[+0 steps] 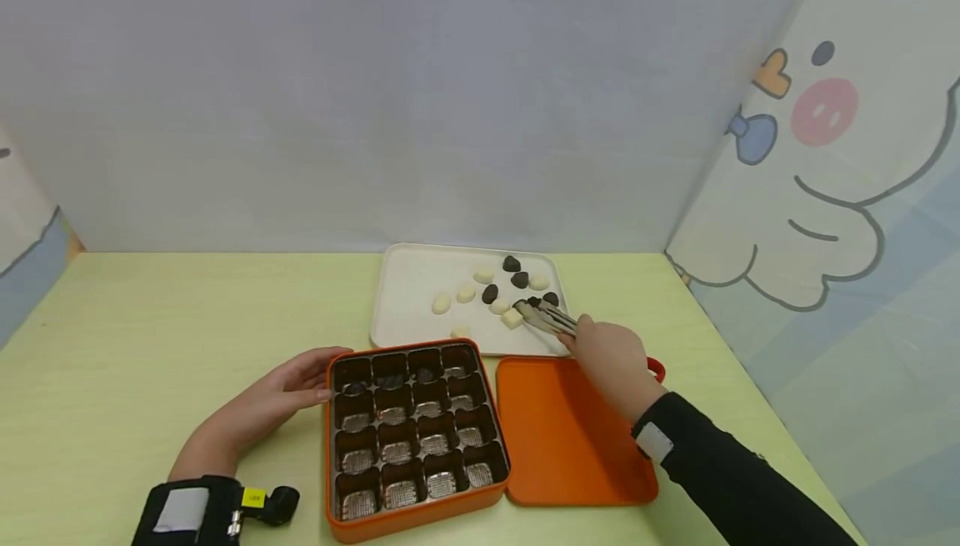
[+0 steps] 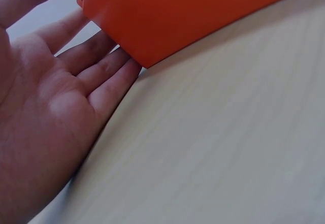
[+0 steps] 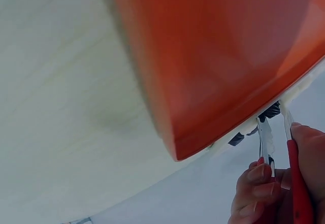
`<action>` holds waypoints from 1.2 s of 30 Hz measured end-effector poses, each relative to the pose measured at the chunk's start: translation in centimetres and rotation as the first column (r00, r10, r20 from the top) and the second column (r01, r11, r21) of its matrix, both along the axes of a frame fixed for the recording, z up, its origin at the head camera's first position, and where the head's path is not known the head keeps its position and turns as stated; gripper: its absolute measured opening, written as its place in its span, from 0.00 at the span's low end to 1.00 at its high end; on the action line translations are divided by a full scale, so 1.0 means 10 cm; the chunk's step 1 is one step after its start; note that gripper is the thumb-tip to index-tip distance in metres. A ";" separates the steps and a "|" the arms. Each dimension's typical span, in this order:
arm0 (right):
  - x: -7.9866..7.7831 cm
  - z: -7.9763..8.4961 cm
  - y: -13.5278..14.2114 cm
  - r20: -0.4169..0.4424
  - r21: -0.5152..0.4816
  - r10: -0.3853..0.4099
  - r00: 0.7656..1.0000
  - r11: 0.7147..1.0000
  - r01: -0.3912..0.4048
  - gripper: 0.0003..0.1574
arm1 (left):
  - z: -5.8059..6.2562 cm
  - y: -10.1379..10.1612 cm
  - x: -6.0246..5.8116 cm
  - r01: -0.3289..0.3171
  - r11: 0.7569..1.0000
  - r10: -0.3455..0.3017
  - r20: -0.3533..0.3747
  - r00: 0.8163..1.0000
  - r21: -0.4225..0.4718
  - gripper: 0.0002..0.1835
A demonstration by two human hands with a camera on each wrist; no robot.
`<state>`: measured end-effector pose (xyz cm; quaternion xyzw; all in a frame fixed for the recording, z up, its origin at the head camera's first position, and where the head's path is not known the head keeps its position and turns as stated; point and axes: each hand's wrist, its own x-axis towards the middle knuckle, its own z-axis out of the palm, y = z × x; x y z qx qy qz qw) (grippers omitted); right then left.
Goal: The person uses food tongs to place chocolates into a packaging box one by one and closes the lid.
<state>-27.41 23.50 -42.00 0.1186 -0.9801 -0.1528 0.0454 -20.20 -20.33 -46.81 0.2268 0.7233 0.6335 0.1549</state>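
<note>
My right hand (image 1: pixel 611 363) grips metal tongs (image 1: pixel 546 316) with red handles (image 3: pixel 300 193). The tong tips are over the right part of a white tray (image 1: pixel 420 333), around a dark chocolate piece (image 3: pixel 271 111). White chocolate pieces (image 1: pixel 442 303) and dark pieces (image 1: pixel 512 263) lie scattered on that tray. My left hand (image 1: pixel 288 388) rests against the back left corner of an orange box (image 1: pixel 420 519), its fingers fairly straight in the left wrist view. A brown compartment insert (image 1: pixel 397 425) fills the box. Dark pieces (image 1: pixel 425 375) sit in several back-row compartments.
An orange lid (image 1: pixel 573 438) with a red tab (image 1: pixel 656 369) lies flat right of the box, beneath my right forearm. Pale wood-look table (image 1: pixel 187 313) extends to the left. A plain wall panel (image 1: pixel 375 96) stands behind, and a cartoon-printed panel (image 1: pixel 825 196) at the right.
</note>
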 end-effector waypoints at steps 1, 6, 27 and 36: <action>0.02 0.01 0.02 0.006 0.000 -0.001 1.000 1.000 0.001 0.28 | 0.00 0.00 0.00 0.002 1.000 -0.002 -0.001 1.000 -0.002 0.25; 0.11 0.05 0.13 0.053 -0.047 -0.017 0.998 0.999 0.019 0.28 | -0.01 0.00 -0.01 -0.009 1.000 0.009 0.011 1.000 -0.008 0.25; 0.56 0.35 -0.16 -0.138 -0.122 0.242 0.961 0.958 -0.259 0.26 | 0.00 0.01 -0.01 -0.010 1.000 0.010 0.004 1.000 -0.005 0.25; 0.64 0.33 -0.20 -0.156 -0.075 0.329 0.931 0.936 -0.343 0.26 | 0.00 0.02 -0.01 -0.029 1.000 0.029 0.018 0.999 -0.006 0.25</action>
